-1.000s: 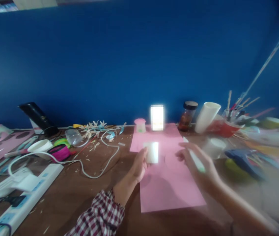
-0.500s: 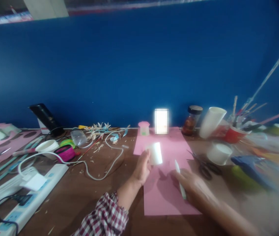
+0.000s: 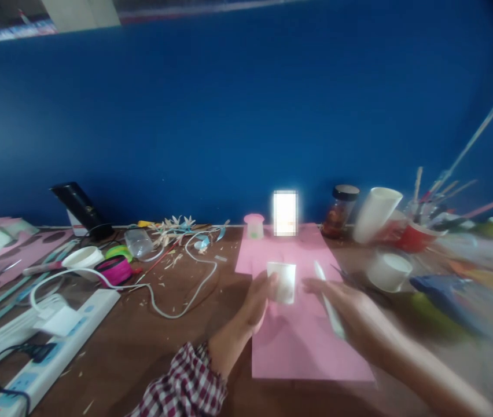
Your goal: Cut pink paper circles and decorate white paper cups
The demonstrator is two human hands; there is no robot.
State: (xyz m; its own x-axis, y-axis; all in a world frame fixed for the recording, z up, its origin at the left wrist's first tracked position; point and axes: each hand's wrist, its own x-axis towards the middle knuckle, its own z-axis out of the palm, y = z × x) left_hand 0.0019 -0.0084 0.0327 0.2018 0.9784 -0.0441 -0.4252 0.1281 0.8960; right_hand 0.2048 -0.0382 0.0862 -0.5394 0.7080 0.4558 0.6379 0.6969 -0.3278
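Note:
My left hand is closed around the side of a small white cup, held above pink paper. Just to the right, my right hand has a white pen lodged in it, slanting up past the fingers. Its fingertips point toward the cup, with a narrow gap between. Motion blur softens the right hand. Behind the cup, a small pale cup with a pink rim stands on the paper near a glowing white rectangle.
A white power strip and a looping white cable lie left. Pink tape sits behind them. To the right are a translucent cup, a dark-lidded jar, a white roll and a blue glue gun, blurred.
The cup in my left hand has shifted right and slightly lower. My right hand, first open-fingered beside the paper, dipped with the pen and has now come up closer to the cup.

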